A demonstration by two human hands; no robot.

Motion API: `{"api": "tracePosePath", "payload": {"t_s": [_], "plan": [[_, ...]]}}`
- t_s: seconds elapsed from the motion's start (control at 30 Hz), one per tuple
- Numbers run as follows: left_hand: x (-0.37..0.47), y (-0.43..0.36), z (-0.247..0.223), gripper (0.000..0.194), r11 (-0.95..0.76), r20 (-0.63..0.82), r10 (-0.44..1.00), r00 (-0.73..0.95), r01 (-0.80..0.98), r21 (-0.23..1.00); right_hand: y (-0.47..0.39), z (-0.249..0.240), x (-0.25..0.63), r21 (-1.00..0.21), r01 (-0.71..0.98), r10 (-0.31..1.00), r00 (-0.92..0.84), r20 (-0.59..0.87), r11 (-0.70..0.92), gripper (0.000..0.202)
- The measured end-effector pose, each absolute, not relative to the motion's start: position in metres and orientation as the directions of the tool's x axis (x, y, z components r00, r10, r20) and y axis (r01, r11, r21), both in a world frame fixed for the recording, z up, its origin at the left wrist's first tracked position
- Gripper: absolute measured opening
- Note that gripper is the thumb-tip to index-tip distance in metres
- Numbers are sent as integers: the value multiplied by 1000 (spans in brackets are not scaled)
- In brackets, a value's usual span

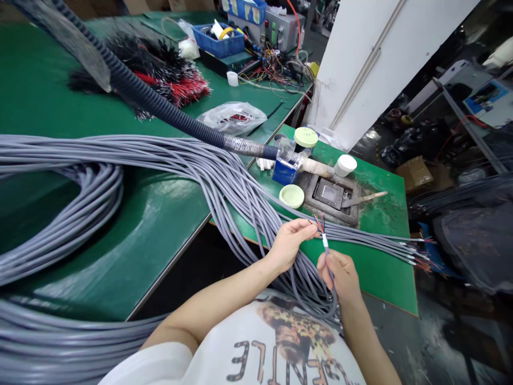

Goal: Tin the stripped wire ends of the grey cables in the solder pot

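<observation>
My right hand (340, 271) is closed around a grey cable (327, 251), just below a white band (325, 240) near its stripped end. Thin coloured wires (319, 222) fan out above the band. At those wires, my left hand (292, 239) pinches with thumb and forefinger; a dark wire seems to be between the fingertips. Behind both hands runs a thick bundle of grey cables (240, 187). More cable ends (417, 256) with white bands and bare coloured wires lie to the right on the green board.
A solder pot (329, 193) sits in a grimy frame, a scraper (366, 199) across its edge. Above it hangs a ribbed hose (168, 107). Green-lidded tubs (292, 196) stand beside it. Farther back are a plastic bag (234, 116), a blue basket (219, 41) and tangled wires (276, 67).
</observation>
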State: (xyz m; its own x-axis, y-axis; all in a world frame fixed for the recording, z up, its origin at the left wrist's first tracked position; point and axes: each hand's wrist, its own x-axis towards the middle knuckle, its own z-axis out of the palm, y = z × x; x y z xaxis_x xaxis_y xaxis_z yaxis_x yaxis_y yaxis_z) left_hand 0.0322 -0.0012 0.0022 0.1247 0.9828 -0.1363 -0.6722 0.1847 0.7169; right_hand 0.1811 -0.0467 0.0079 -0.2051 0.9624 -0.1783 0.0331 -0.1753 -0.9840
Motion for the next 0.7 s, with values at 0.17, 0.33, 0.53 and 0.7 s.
{"api": "tracePosePath", "payload": {"t_s": [0.17,0.33,0.53,0.7], "plan": [[33,-9,-4,15,-86,30,992,-121,-489,868,-45,16,174,-964,232,981,-115,-157,-128,37],[23,-5,0,14,-215,168,972,-162,-343,914,-46,26,168,-890,453,981,-139,-135,-58,34],[13,2,7,18,-58,25,996,-89,-392,918,-47,25,164,-807,589,985,-157,-73,34,37],[6,4,5,19,-88,68,995,-79,-283,955,-46,31,160,-749,656,982,-185,-40,93,40]]}}
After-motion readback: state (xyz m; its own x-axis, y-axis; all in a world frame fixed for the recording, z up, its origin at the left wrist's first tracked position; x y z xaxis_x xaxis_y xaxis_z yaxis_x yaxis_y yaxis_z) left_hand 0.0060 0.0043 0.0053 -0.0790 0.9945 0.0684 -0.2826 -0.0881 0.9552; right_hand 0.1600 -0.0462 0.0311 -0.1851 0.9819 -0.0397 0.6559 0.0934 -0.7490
